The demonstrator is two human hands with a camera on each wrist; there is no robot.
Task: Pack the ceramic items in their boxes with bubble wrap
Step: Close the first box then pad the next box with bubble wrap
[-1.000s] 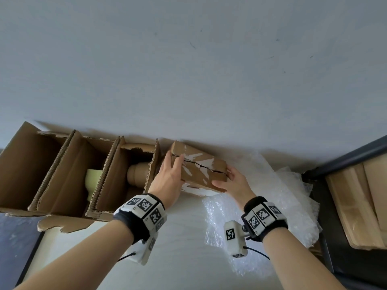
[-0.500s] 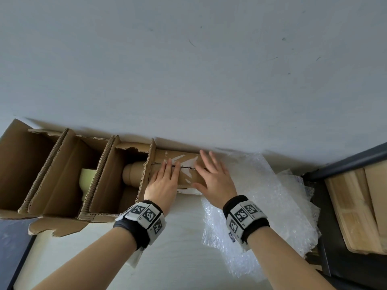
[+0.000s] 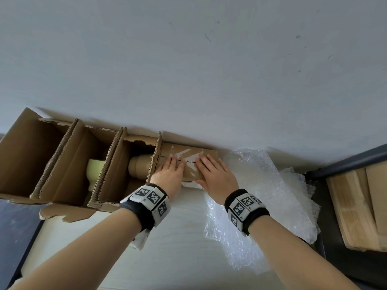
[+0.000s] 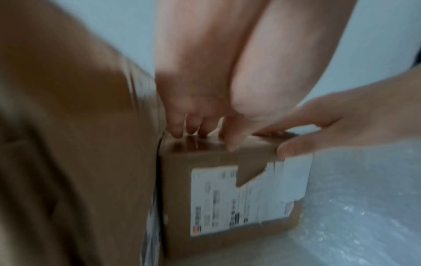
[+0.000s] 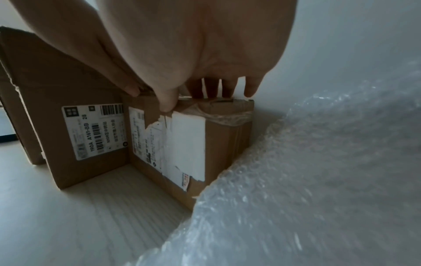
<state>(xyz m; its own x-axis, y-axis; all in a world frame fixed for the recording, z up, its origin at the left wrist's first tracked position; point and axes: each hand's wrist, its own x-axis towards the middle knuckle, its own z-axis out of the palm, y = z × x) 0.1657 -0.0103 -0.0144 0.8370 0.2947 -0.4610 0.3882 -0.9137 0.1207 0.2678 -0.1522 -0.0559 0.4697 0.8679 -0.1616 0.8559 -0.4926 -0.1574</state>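
A small closed cardboard box [image 3: 189, 155] with torn white label scraps stands against the wall, right of the open boxes. My left hand [image 3: 170, 171] lies flat on its left top flap and my right hand [image 3: 213, 172] lies flat on its right flap, fingers straight. The wrist views show the same box [image 4: 230, 194] [image 5: 189, 144] with fingers pressing its top. To the left, one open box [image 3: 123, 168] holds a tan ceramic vase [image 3: 139, 165]. Another open box [image 3: 71, 162] holds a pale green ceramic piece [image 3: 94, 174]. Bubble wrap [image 3: 270, 197] lies right of the small box.
A third open box [image 3: 23, 151] stands at the far left, against the grey wall [image 3: 188, 70]. The boxes stand on a light wooden table [image 3: 173, 237]. A dark frame with light wooden boards [image 3: 360, 206] stands at the right. Bubble wrap [image 5: 307, 180] fills the right wrist view's right side.
The small box, tilted between both hands a second ago, now stands flat against the wall. Both hands went from gripping its sides to lying flat on its top flaps.
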